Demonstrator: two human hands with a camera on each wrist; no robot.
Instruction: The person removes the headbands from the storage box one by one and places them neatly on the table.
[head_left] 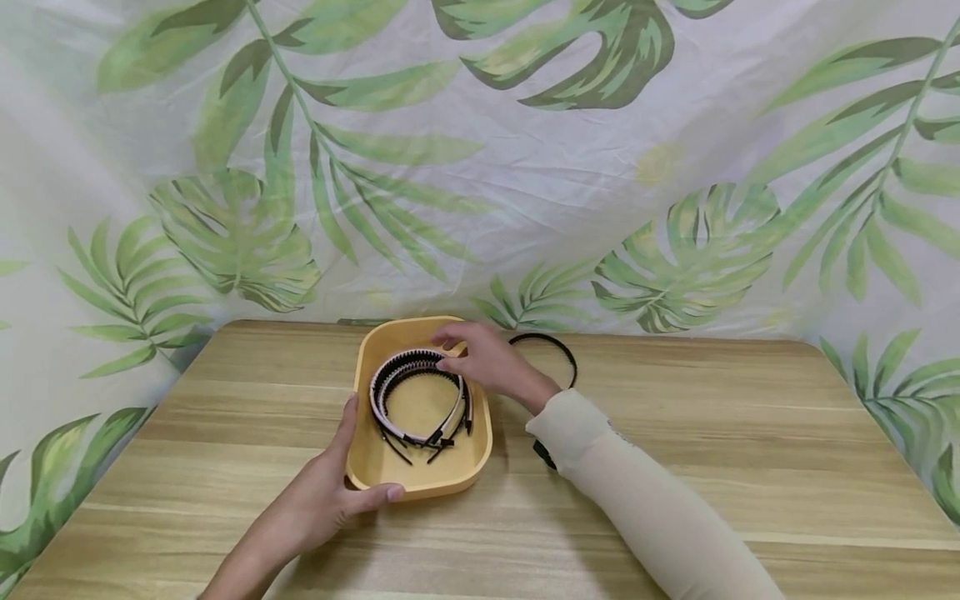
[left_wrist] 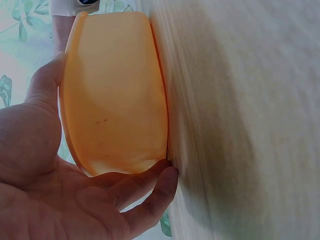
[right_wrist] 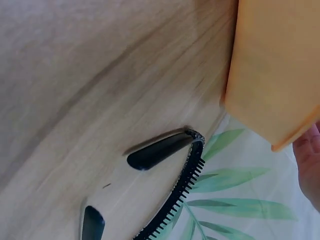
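In the head view a yellow bin (head_left: 480,462) holds several headbands (head_left: 384,375), black and pale, nested together. My left hand (head_left: 318,500) grips its near left corner, thumb on the front rim; the left wrist view shows that hand (left_wrist: 65,200) with fingers bent round the bin (left_wrist: 117,95). Over the bin's far right rim is my right hand (head_left: 483,358), thumb and fingers apart at the headbands; whether it touches them I cannot tell. Only part of this hand (right_wrist: 308,167) shows in the right wrist view, beside the bin (right_wrist: 275,70).
Right of the bin, a black headband (head_left: 562,345) lies on the wooden table (head_left: 675,400), partly behind my right forearm. Its comb teeth (right_wrist: 185,190) show in the right wrist view. A leaf-patterned cloth (head_left: 555,183) hangs behind the table.
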